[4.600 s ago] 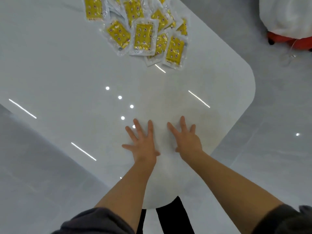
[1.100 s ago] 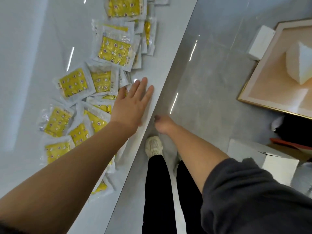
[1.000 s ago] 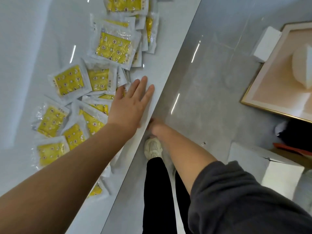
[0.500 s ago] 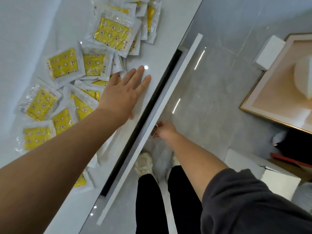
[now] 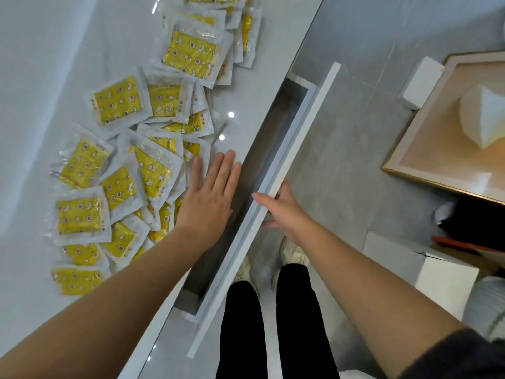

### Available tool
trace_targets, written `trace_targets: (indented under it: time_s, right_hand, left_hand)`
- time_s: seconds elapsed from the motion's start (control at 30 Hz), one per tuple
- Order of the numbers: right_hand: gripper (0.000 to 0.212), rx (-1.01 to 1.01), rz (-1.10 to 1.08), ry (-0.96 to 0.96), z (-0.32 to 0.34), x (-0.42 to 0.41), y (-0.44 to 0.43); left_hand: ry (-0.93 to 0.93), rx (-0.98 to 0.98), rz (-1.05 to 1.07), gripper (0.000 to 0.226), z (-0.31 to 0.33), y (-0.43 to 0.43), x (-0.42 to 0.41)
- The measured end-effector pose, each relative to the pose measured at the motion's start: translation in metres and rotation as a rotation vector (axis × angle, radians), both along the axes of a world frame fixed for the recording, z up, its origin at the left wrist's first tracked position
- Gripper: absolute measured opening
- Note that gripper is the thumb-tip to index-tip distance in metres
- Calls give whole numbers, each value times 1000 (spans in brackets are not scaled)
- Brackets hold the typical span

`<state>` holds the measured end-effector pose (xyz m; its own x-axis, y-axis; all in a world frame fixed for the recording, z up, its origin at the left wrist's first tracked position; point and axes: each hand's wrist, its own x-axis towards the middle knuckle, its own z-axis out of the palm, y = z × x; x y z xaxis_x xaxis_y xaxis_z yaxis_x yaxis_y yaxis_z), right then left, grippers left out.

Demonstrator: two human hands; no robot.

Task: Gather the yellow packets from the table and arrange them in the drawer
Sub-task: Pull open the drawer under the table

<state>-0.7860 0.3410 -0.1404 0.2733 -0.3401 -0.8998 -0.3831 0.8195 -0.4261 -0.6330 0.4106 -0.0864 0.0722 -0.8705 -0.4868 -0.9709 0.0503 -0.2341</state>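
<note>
Several yellow packets [image 5: 117, 101] in clear wrappers lie overlapping on the white table [image 5: 41, 77], spread along its right side. My left hand [image 5: 210, 192] rests flat and open on the table edge, touching the nearest packets. Under that edge a long white drawer [image 5: 297, 127] stands partly pulled out, its grey inside showing nothing in it. My right hand [image 5: 281, 209] grips the drawer's white front panel near its middle, thumb on top and fingers underneath.
My legs and pale shoes [image 5: 292, 250] stand right in front of the drawer on the grey floor. A white box [image 5: 420, 269] sits at the right, and a wood-framed tray [image 5: 448, 132] with white foam blocks lies further back.
The drawer has slid further out from under the table, pulled by my right hand. My left hand has stayed flat on the table edge by the packets.
</note>
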Motion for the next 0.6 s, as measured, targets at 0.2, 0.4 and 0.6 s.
trace_targets:
  time_s: [0.2,0.4,0.6]
  right_hand:
    - [71,-203,58,228,-1,16,11]
    - [67,-193,63,221,5,-4,9]
    - [66,-155,66,241,10,-48,6]
  left_hand:
    - [35,-6,33,78,-11,3,-5]
    - [-2,72,43,85,-7,-4,-6]
    - [21,83,46,83,-9,-5,-6]
